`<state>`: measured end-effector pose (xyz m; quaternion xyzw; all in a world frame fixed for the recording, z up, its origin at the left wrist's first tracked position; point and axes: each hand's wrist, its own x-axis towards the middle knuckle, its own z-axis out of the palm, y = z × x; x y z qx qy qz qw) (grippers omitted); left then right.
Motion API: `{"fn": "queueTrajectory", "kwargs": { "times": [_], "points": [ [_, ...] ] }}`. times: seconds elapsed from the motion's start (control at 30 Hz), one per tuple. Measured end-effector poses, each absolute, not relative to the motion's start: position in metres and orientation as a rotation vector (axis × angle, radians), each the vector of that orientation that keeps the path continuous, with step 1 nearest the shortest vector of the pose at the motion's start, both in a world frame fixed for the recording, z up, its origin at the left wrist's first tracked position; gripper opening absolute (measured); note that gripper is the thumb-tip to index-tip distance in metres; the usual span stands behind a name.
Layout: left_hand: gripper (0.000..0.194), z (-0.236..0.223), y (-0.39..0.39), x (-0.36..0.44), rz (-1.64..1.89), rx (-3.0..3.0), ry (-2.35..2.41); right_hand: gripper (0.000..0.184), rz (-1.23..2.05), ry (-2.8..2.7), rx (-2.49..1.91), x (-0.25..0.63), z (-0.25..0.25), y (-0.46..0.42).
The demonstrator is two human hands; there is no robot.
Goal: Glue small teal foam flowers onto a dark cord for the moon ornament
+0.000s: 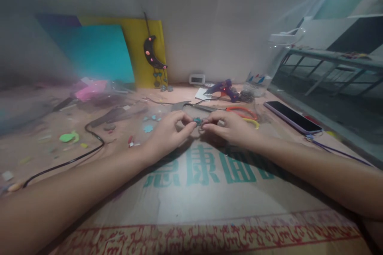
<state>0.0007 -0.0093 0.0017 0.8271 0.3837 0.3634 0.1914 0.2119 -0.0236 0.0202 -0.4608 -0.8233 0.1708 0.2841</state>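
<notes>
Just above the printed board, a small teal flower-like piece (197,120) sits between my two hands. The thumb and index finger of my left hand (169,133) are closed on its left side. From the right, my right hand (230,127) pinches at its other edge, and its fingertips cover part of the piece. Beside my left hand lie a light blue flower cutout (148,128) and several smaller pale blue pieces (154,118). Orange-handled scissors (241,110) rest just behind my right hand.
A purple glue gun (223,88) and a small white device (197,79) stand at the back. A phone (293,117) lies at right. A dark moon ornament (152,52) hangs before a yellow sheet (125,36). A black cable (68,162) and scraps cover the left.
</notes>
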Motion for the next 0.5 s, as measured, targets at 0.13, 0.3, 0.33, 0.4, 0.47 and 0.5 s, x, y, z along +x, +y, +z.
{"fn": "queueTrajectory", "kwargs": {
  "times": [0.13, 0.3, 0.33, 0.4, 0.47, 0.5],
  "points": [
    [0.022, 0.003, -0.007, 0.001, 1.036, 2.165, 1.194, 0.023, 0.117, -2.353, -0.964, 0.216, 0.015, -0.027],
    [0.023, -0.001, -0.002, 0.001, 1.044, 2.06, 1.133, 0.038, -0.327, -2.656, -0.736, 0.211, 0.013, -0.037],
    [0.023, -0.002, -0.001, 0.001, 1.04, 2.045, 1.119, 0.042, -0.374, -2.691, -0.738, 0.21, 0.014, -0.038],
    [0.024, -0.002, 0.0, 0.001, 1.035, 2.005, 1.105, 0.047, -0.401, -2.723, -0.784, 0.212, 0.021, -0.037],
    [0.025, -0.003, 0.0, 0.001, 1.035, 1.972, 1.101, 0.048, -0.365, -2.686, -0.921, 0.219, 0.031, -0.03],
    [0.025, -0.003, 0.001, 0.001, 1.032, 1.963, 1.102, 0.045, -0.341, -2.632, -1.039, 0.225, 0.036, -0.024]
  ]
}}
